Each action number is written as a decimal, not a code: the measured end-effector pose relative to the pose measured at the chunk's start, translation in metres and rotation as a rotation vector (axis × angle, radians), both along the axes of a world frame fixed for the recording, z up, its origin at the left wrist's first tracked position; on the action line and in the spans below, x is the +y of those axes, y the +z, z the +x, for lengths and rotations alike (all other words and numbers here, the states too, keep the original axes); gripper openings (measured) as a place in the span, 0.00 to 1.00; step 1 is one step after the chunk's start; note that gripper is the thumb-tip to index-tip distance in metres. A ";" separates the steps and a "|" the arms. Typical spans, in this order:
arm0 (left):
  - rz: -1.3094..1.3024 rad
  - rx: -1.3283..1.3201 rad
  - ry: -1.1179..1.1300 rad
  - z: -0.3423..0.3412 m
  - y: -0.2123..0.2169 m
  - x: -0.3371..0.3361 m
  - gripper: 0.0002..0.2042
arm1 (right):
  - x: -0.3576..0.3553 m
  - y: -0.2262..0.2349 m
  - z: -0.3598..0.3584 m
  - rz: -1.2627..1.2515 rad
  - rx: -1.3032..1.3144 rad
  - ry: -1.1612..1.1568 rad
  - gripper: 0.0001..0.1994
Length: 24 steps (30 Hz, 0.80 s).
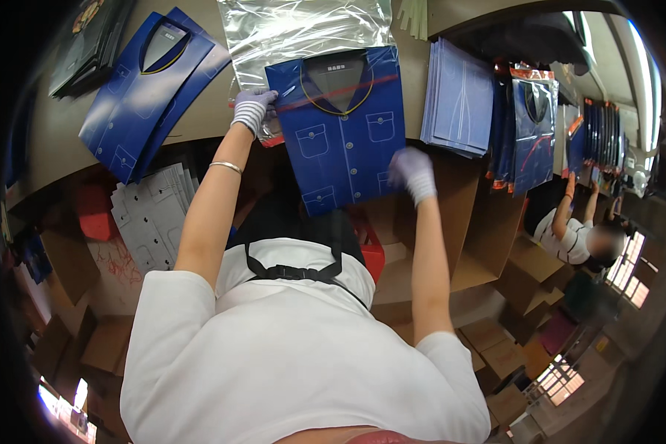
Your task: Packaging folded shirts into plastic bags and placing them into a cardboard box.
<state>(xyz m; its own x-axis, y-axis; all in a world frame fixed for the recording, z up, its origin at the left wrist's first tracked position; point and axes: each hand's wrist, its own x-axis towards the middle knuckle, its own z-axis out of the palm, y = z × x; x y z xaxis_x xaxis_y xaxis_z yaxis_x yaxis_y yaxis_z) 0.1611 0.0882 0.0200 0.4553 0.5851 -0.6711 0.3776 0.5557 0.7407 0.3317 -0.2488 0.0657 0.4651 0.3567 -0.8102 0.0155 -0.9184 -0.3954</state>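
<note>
A flat, shirt-shaped blue sheet with printed pockets and buttons lies before me, its lower part over the table's front edge. Clear film with a red strip crosses its upper part, just under the yellow-edged collar. My left hand, in a striped glove, is closed at the sheet's upper left edge, pinching the clear plastic bag that spreads out behind it. My right hand, gloved too, is at the sheet's lower right edge. Motion smears its fingers, so their grip is unclear.
More blue shirt-shaped sheets lie at the left, near dark packages. To the right are a pale blue stack and bagged blue sheets. Grey sheets and cardboard boxes sit below the tabletop. Another person works far right.
</note>
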 end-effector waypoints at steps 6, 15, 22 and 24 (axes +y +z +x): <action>0.287 0.251 -0.311 0.044 0.032 0.000 0.12 | 0.122 -0.030 0.151 0.402 -0.791 -0.191 0.18; 0.145 -0.050 -0.061 0.028 0.022 0.018 0.18 | 0.090 -0.065 0.113 0.839 -0.541 -0.505 0.15; 0.454 -0.011 -0.172 0.010 0.022 -0.005 0.12 | 0.077 -0.053 0.089 0.934 -0.190 -0.771 0.14; 0.508 0.065 -0.247 0.012 0.029 -0.006 0.12 | 0.071 -0.057 0.086 0.950 -0.229 -0.752 0.13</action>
